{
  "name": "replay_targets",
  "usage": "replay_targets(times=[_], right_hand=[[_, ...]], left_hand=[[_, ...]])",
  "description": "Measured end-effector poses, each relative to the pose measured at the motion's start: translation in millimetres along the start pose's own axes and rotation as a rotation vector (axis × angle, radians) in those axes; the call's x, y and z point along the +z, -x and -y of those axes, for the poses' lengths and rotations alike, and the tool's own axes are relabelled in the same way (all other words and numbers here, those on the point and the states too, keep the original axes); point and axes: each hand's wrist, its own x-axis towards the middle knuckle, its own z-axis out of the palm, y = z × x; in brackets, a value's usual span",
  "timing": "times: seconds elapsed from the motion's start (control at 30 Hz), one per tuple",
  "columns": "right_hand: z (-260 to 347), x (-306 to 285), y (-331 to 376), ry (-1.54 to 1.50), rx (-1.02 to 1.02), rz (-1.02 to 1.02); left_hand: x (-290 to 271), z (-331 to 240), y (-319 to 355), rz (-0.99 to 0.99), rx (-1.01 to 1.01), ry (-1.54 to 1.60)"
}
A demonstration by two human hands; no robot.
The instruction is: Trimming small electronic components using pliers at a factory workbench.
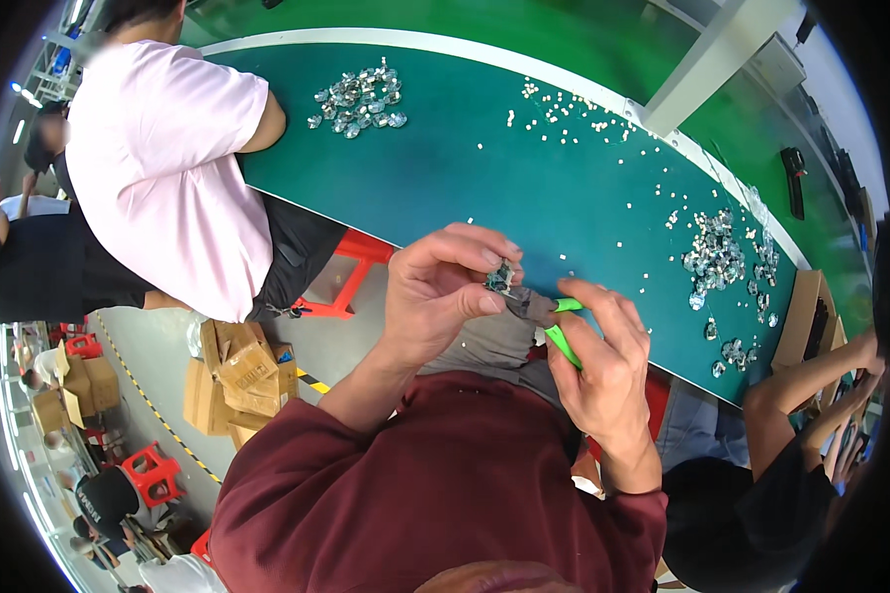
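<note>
My left hand [427, 292] pinches a small dark electronic part [500, 278] with bits of shiny metal between thumb and fingertips, above my lap at the table's near edge. Held in my right hand [608, 371] are small pliers with bright green handles [563, 343]. Their dark head points left and reaches up to the part. Whether the jaws touch or grip the part is too small to make out. The pliers' handles stand apart between my fingers and thumb.
The green table [445, 148] carries a pile of shiny small parts [358, 101] at far left, another pile [714, 252] at right, and scattered white bits [583, 114]. A person in a pink shirt [168, 148] sits at left. Another person's arm [791, 395] is at right, near a cardboard box [806, 321].
</note>
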Motion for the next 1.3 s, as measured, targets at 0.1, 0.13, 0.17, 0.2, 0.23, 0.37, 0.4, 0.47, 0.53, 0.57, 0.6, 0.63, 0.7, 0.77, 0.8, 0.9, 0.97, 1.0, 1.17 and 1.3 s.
replay_targets(times=[0.1,0.13,0.17,0.2,0.23,0.37,0.4,0.47,0.53,0.57,0.6,0.63,0.7,0.77,0.8,0.9,0.97,1.0,1.17,1.3], right_hand=[[0.8,-2.1,0.1,-0.035,0.011,0.007],[2.1,-3.4,1.8,-0.036,0.009,0.004],[1.5,-4.0,1.0,-0.063,0.030,0.019],[0.6,-4.0,0.7,-0.090,0.051,0.035],[-0.5,-2.8,0.6,-0.103,0.059,0.027],[2.8,-3.7,3.5,-0.106,0.080,0.023],[4.1,-4.2,3.1,-0.063,0.080,0.008],[4.6,-4.3,3.0,-0.018,0.084,-0.007],[4.4,-4.2,3.3,-0.024,0.096,-0.013],[4.2,-4.2,3.4,-0.022,0.098,-0.015],[3.9,-4.3,3.9,-0.043,0.101,-0.011],[3.9,-4.5,4.4,-0.065,0.103,-0.007],[6.2,-4.8,7.0,-0.058,0.135,0.001],[7.9,-4.7,8.0,-0.058,0.171,0.014],[8.6,-4.3,8.5,-0.039,0.163,0.002],[9.5,-4.8,7.6,-0.006,0.142,-0.015],[9.9,-5.2,7.5,0.011,0.126,-0.023],[10.0,-5.3,7.6,0.011,0.123,-0.029],[7.6,-6.5,13.5,-0.116,0.195,0.027],[7.8,-5.6,17.0,-0.129,0.201,0.027]], left_hand=[[-0.4,0.1,-0.6,0.011,0.000,0.001],[0.3,-0.3,1.8,0.014,0.001,-0.002],[-0.6,0.7,1.0,0.013,-0.006,-0.004],[-1.4,2.1,0.5,0.011,-0.014,-0.007],[-2.1,4.1,-0.1,0.007,-0.009,0.006],[-2.0,3.4,1.3,0.019,-0.032,0.017],[-1.6,4.0,1.2,0.017,-0.032,0.006],[-0.9,5.3,0.9,0.014,-0.035,-0.002],[-0.6,6.4,0.3,0.005,-0.052,0.015],[-1.0,6.7,-0.6,0.008,-0.053,0.016],[-1.6,6.9,-1.3,0.024,-0.048,0.023],[-2.1,7.0,-1.9,0.040,-0.043,0.028],[-2.6,8.3,-0.2,0.038,-0.048,0.028],[-2.0,8.6,0.8,0.031,-0.058,0.025],[-0.9,8.3,1.8,0.009,-0.065,0.021],[0.6,6.9,3.0,-0.007,-0.074,-0.014],[1.7,5.8,2.4,0.000,-0.074,-0.043],[2.7,5.0,2.1,-0.002,-0.077,-0.051],[0.8,6.8,3.1,0.028,-0.086,-0.026],[7.3,3.8,2.0,0.046,-0.083,-0.072]])
